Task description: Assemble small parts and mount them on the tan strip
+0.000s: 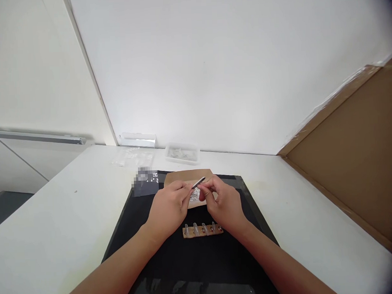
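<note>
The left hand (170,203) pinches the lower end of a slim dark strip (199,182), whose long axis goes from eight to two o'clock. The right hand (226,201), its fingertips pressed together, is just beside; what they grip, I cannot tell. White pieces (194,195) lie toward seven.

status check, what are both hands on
left hand pinching slim dark-edged strip, right hand fingers close by it, both above brown paper

On our white counter (301,203) lie a black mat (193,267), a clear plastic tray (182,155) and a clear plastic bag (132,158).
</note>
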### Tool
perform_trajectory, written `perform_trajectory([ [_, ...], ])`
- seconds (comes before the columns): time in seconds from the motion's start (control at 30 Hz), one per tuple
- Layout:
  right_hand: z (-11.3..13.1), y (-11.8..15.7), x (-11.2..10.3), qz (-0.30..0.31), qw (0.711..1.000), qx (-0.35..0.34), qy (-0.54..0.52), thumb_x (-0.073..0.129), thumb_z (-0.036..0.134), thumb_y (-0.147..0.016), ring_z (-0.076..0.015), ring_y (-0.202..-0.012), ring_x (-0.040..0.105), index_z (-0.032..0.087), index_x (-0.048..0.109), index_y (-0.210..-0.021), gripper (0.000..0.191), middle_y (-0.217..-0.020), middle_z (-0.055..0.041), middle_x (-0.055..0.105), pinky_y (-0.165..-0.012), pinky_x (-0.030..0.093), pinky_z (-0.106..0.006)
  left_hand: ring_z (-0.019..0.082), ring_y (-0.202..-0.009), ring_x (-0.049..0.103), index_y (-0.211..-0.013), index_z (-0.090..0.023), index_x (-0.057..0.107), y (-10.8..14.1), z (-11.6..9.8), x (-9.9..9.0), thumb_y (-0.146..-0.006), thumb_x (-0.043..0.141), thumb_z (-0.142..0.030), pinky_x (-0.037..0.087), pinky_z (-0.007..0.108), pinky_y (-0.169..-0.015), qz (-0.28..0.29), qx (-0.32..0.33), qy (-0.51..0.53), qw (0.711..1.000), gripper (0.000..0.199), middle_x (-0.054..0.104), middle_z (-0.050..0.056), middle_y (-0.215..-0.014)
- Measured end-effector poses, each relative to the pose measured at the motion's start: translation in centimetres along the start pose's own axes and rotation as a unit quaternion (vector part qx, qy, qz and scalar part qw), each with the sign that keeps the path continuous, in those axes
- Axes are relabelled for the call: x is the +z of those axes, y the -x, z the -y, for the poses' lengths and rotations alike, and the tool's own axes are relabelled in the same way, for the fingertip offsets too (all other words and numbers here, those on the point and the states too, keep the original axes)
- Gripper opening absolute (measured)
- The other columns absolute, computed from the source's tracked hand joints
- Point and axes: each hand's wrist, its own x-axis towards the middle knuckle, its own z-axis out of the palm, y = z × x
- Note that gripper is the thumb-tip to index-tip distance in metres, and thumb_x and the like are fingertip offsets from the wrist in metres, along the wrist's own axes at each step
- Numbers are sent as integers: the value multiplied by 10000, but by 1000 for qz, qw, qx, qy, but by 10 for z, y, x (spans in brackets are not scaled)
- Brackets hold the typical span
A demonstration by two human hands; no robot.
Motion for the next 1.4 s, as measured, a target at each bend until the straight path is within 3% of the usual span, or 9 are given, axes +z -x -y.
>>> perform_trajectory([
  [0.17,2,2,0,-23,1000,12,1,539,393,-1002,-156,-618,672,250,590,-823,235,-702,42,719,-603,423,-269,158,-756,660,-1027,-226,770,0,0,-1,-1048,470,-259,543,253,-722,-6,6,-9,1000,303,679,54,-823],
  [0.3,3,2,0,14,1000,-4,18,523,405,-1009,-158,-601,670,255,602,-790,276,-697,41,721,-593,421,-275,169,-817,680,-1050,-225,760,1,1,1,-1050,468,-249,549,266,-774,11,7,-26,1000,293,700,57,-879],
  [0.47,-3,-2,-3,-24,1000,4,1,524,432,-1014,-162,-655,707,248,601,-874,243,-728,34,742,-617,457,-273,168,-873,698,-1157,-240,721,1,3,2,-1057,474,-273,536,264,-788,1,-18,-57,998,268,728,46,-999],
  [0.63,-9,-1,-6,-5,1000,4,-24,555,433,-996,-170,-672,735,241,588,-883,225,-750,21,765,-635,494,-269,221,-920,711,-1219,-232,657,-6,20,-10,-1007,538,-247,518,292,-746,-44,-99,-129,986,244,743,56,-1065],
  [0.7,-11,1,-5,-1,1000,5,-18,576,428,-978,-177,-671,739,243,587,-872,213,-736,23,766,-623,493,-267,244,-857,712,-1366,-200,540,-9,28,-17,-990,549,-264,500,304,-672,-61,-159,-159,972,382,749,71,-1041],
  [0.87,-15,4,-4,10,999,-3,37,587,438,-956,-195,-656,733,250,598,-888,200,-723,26,764,-586,461,-272,281,-866,709,-1308,-209,553,-15,44,-29,-996,488,-266,463,305,-612,-14,-246,-217,945,324,745,89,-1051],
  [1.1,-17,4,-7,12,999,-18,46,594,458,-960,-162,-629,709,249,592,-966,209,-722,41,743,-567,426,-259,276,-895,700,-1216,-216,603,-14,57,-30,-989,482,-276,477,310,-630,13,-287,-229,930,265,739,88,-1048],
  [1.23,-19,4,-5,3,998,-31,50,624,488,-952,-145,-610,682,250,597,-1009,246,-719,50,725,-561,412,-255,271,-985,684,-1210,-203,631,-12,59,-24,-983,508,-272,508,325,-670,-33,-256,-229,938,268,692,105,-1155],
  [1.4,-21,4,-5,2,998,-40,39,609,472,-976,-159,-661,686,252,637,-912,231,-736,31,731,-587,421,-259,222,-942,660,-1078,-187,659,-13,44,-21,-985,532,-257,519,337,-806,-82,-91,-103,987,172,685,72,-1034],
])
